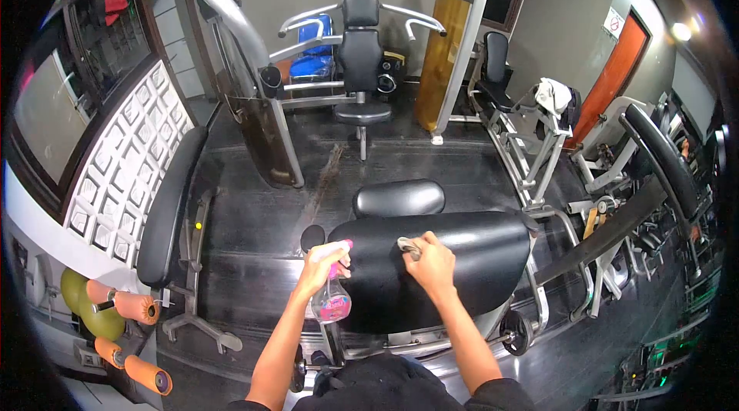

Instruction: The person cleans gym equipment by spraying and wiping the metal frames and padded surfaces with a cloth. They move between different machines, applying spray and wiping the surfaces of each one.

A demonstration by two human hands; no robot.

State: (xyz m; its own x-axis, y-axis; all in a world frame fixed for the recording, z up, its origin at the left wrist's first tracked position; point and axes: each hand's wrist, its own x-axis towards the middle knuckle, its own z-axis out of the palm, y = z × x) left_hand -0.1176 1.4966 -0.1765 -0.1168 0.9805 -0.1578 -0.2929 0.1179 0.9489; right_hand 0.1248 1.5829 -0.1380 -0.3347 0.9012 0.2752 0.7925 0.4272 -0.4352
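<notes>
My left hand grips a clear spray bottle with a pink trigger head and pink liquid, held just left of a black padded machine seat. Pressed on top of that pad, my right hand holds a small grey cloth. A second, smaller black pad sits right behind the big one. My forearms reach up from the bottom of the view.
A chest-press machine with a black seat stands at the back, a tall yellow-panelled weight stack to its right. A black bench with orange foam rollers lies left. More gym machines crowd the right; an orange door is beyond.
</notes>
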